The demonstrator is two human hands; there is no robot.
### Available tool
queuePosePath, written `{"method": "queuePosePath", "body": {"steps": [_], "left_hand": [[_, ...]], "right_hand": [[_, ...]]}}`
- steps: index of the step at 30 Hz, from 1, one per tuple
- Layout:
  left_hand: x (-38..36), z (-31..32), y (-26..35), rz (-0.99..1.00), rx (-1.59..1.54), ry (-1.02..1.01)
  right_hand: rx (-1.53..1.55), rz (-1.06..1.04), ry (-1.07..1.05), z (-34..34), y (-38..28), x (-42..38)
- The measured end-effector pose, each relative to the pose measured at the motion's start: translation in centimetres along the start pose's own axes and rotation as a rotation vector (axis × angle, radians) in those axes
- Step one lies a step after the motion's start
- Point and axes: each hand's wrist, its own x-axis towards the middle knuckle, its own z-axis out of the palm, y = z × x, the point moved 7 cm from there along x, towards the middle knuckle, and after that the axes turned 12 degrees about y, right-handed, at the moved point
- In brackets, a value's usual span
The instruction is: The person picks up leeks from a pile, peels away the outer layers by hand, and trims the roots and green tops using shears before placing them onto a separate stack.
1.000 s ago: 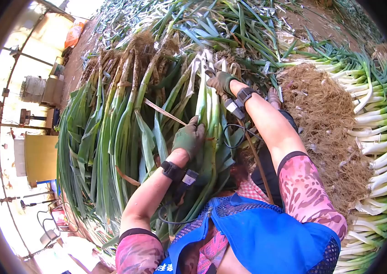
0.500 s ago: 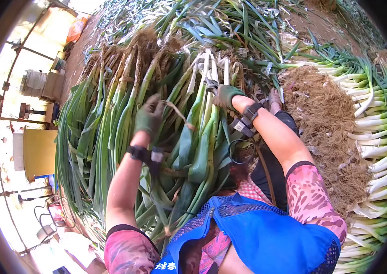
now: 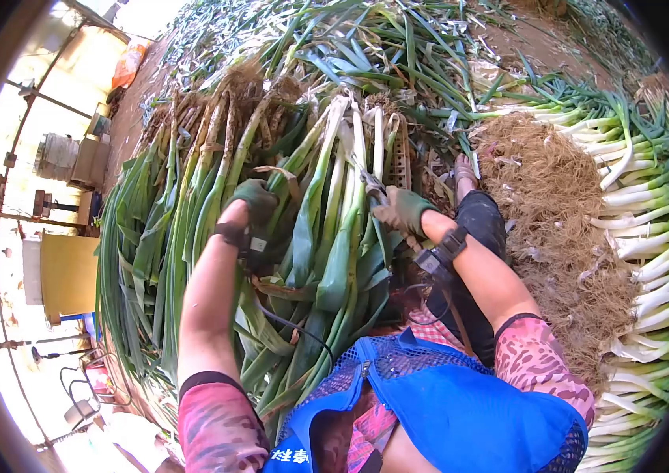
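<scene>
Some bare ground (image 3: 543,49); left hand (image 3: 256,202) amid leeks (image 3: 338,272); right hand (image 3: 403,210), tool (image 3: 373,184) — leeks' edge

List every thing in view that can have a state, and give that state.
Left hand, gloved, fingers curled; grip unclear.
Right hand, gloved, closed on the grey tool.
Grey tool, held, partly hidden.
Leeks at left, lying, stems soil-stained, roots on.
Middle leeks, lying, stems paler, leaves on.
Leeks at right, lined up, white stems exposed.
Roots, brown, matted.
Loose leaves, scattered.
Blue vest, worn.
</scene>
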Motion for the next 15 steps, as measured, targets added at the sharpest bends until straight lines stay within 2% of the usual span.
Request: {"method": "queuePosePath", "body": {"steps": [2, 3, 5, 7, 8, 10, 11, 12, 13, 14, 15], "left_hand": [[-2.5, -4.0, 2.0, -0.047, -0.224, -0.010], [-3.4, -5.6, 3.1, 0.036, -0.264, 0.038], [-7.8, -7.3, 8.4, 0.195, -0.116, 0.020], [-11.8, -5.8, 13.8, 0.349, 0.094, -0.049], [-13.2, -4.4, 15.4, 0.422, 0.232, -0.107], [-15.4, 0.2, 16.5, 0.551, -0.026, -0.647], [-15.1, -0.1, 16.6, 0.495, -0.248, -0.637], [-13.0, -1.4, 16.4, 0.549, -0.298, -0.418], [-9.9, -3.6, 14.9, 0.484, -0.150, -0.037], [-8.2, -6.8, 12.8, 0.300, -0.551, 0.260], [-5.1, -8.8, 8.5, 0.158, -0.775, 0.464]], "right_hand": [[0.209, -0.097, 0.038, 2.6, 3.0, 1.0], [0.317, -0.147, 0.055, 3.4, 3.4, 1.0], [0.663, -0.002, 0.042, 1.6, 1.5, -1.4], [0.961, 0.082, 0.045, -1.2, -1.4, -4.2], [0.939, 0.061, 0.049, -0.8, -1.2, -4.1], [0.895, 0.017, 0.068, 0.6, -0.1, -3.0], [0.889, 0.046, 0.033, 1.6, 0.9, -2.7], [0.848, 0.082, 0.030, 2.3, 2.4, -2.6], [0.805, 0.120, 0.021, 2.9, 3.9, -2.9], [0.762, 0.155, 0.008, 3.4, 4.8, -3.2], [0.786, 0.150, -0.059, 2.4, 3.9, -4.5]]}}
